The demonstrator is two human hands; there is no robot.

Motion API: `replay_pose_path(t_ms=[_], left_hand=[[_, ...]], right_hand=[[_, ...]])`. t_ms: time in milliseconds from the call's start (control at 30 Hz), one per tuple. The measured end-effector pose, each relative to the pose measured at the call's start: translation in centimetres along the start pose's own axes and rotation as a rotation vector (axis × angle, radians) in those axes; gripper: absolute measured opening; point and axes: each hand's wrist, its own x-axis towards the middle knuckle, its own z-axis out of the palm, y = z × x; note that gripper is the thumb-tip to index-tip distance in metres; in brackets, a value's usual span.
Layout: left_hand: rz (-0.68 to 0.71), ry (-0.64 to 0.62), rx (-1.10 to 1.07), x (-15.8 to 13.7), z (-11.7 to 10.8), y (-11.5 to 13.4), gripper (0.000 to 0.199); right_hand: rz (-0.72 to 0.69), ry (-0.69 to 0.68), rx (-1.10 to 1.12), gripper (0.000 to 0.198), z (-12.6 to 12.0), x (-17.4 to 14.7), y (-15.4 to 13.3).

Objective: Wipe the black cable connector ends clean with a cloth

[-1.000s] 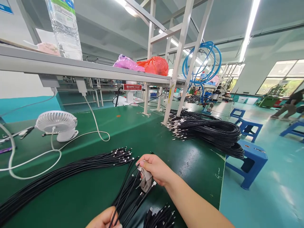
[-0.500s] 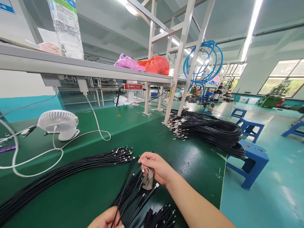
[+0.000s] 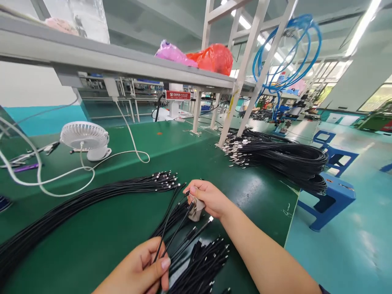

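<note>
My left hand (image 3: 148, 265) is closed around a few thin black cables (image 3: 171, 239) at the bottom middle, thumb across them. Further up, my right hand (image 3: 210, 198) pinches a crumpled grey cloth (image 3: 196, 210) against the plug end of a black cable; the exact contact is partly hidden by the fingers. Under the hands lie more cables with metal-tipped plugs. One bunch (image 3: 211, 257) rests just right of my left hand. Another long bundle (image 3: 122, 185) curves in from the left, its plugs (image 3: 167, 179) ending near my right hand.
A large coiled cable pile (image 3: 275, 157) sits at the table's right side, by a shelf post (image 3: 235, 102). On the left stand a white fan (image 3: 85, 136) and a looping white cord (image 3: 134, 139). A shelf (image 3: 128, 61) spans above; blue stools (image 3: 333, 200) stand beyond the table edge.
The view has tipped downward and a little left, so more of my left hand shows. Both hands keep their holds on the cables and cloth.
</note>
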Motion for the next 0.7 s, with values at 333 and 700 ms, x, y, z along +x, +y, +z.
replay_pose_path(t_ms=[333,700], left_hand=[[-0.103,-0.038,0.072,-0.5,0.2,1.0,0.046],[-0.105,-0.068,0.119,-0.6,0.3,1.1,0.046]], right_hand=[[-0.041,-0.075,-0.099,0.041,-0.8,-0.4,0.0],[-0.179,-0.228,-0.329,0.027,-0.7,-1.1,-0.6]])
